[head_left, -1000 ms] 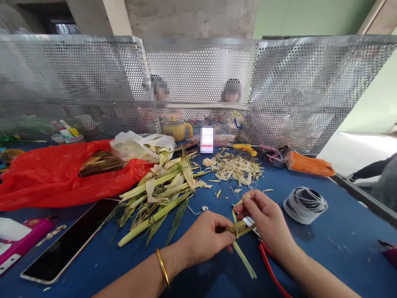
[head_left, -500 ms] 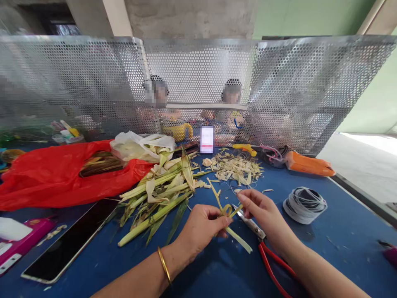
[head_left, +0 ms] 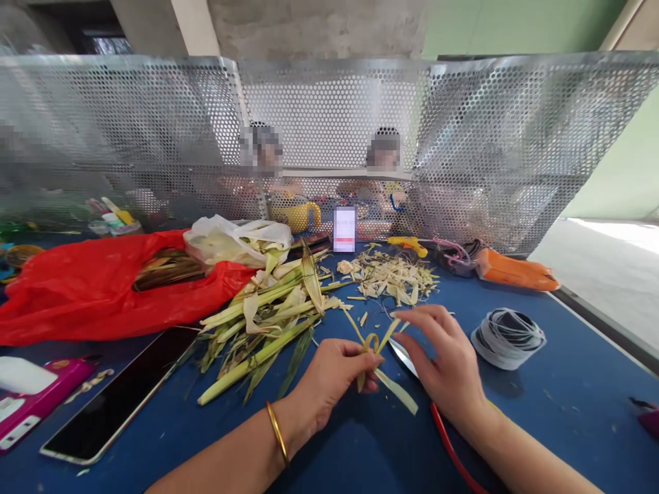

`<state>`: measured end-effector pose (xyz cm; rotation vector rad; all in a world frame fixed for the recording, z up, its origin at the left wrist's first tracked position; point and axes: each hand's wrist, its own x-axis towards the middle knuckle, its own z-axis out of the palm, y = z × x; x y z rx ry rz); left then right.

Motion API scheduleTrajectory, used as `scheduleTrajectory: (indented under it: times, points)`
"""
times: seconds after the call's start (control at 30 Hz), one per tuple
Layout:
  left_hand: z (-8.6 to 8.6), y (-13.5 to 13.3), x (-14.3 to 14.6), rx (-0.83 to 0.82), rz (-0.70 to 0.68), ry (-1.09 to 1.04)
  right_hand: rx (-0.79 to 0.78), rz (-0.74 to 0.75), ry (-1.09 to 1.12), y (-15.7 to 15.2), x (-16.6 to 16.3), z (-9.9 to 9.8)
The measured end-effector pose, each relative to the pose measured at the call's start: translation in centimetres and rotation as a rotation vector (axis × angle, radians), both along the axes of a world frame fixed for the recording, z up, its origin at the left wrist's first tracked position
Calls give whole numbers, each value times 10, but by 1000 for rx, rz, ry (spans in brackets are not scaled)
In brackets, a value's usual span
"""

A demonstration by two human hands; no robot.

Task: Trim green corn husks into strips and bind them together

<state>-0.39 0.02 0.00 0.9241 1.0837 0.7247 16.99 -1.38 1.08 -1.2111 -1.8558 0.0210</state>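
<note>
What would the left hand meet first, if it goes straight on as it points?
Past its leaf strip, the left hand would probably meet the right hand; the scissors lie that way too, seemingly lower; depth is unclear.

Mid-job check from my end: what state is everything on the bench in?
Left hand: closed, pinching the strip
Right hand: fingers around a strip end; grip unclear
Strip: looped, ends loose
Scissors: lying down, partly hidden; open or shut unclear
Flat phone: screen dark
Upright phone: screen lit
Red bag: open, brown leaves showing
Cord: wound
Husks: heaped
Scraps: scattered
</note>
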Motion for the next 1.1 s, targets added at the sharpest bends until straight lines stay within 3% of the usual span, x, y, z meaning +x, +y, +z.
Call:
scheduleTrajectory:
  times: [0.07,0.13,0.27,0.5,0.73,0.9,0.97,1.03,1.1]
  points:
    - [-3,1,1,-1,29,-36,154,228,-321,-10,-6,5]
    - [-6,1,2,-7,50,-66,180,361,-604,-18,-15,5]
    - [-9,-1,4,-41,97,-87,146,374,-873,-22,-27,-6]
    - [2,1,-3,19,-60,-181,103,298,-578,-19,-21,-9]
    - [3,1,-2,112,51,-84,176,538,-605,-30,-32,-4]
    - [1,2,-2,84,76,-97,187,592,-581,-31,-30,-1]
    - [2,4,-4,73,95,-111,189,497,-469,-27,-25,1]
    - [5,5,-6,58,102,-126,145,244,-331,-21,-19,2]
    - [8,6,-7,36,100,-129,-18,29,-255,-15,-13,2]
